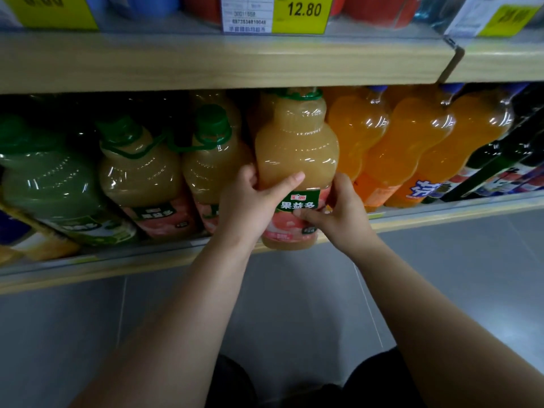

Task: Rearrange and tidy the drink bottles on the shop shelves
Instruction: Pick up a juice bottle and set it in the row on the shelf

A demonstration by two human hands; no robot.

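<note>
Dim light, soft blur, glare on bottles [297, 148], bowed edges

Glossy clear plastic juice bottle [295, 160] w/ shiny film label; matt wood-grain shelf edge [206, 66]; paper price tag [275, 14].

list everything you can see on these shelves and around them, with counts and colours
peach juice bottle: 1, pale orange with a pink and green label, held at the shelf's front edge
peach juice bottles: 2 in front, same kind, left of the held one
green juice bottle: 1, far left
orange soda bottles: about 3, right of the held one
dark bottles: far right, count unclear
price tag: yellow, 12.80, upper shelf
shelf: light wood
left hand: gripping the held bottle
right hand: gripping the held bottle
</note>
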